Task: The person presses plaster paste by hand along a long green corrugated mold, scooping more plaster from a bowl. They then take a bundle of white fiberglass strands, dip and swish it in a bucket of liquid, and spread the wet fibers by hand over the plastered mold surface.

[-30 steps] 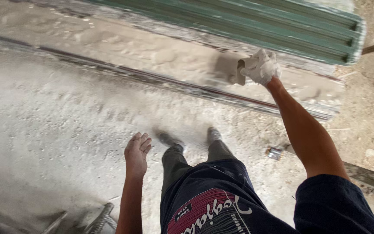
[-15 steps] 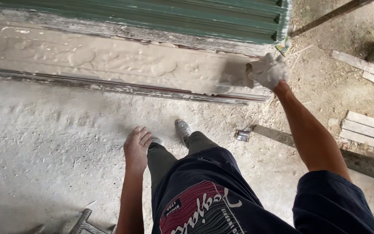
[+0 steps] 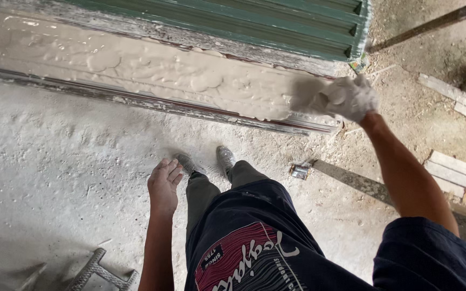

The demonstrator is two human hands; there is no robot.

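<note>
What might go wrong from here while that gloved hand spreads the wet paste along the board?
1. The right hand works at the very end of the board; paste may get pushed over the edge onto the dusty floor.
2. The shoes stand close to the board, so drips could land on them.
3. The left hand hangs free, bracing nothing.

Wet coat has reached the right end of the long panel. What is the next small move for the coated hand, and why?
Probably draw the right hand with its rag back leftward along the panel: the coating there lies in thick uneven ripples, and the hand already sits at the panel's right end. The left hand hangs free.
</note>
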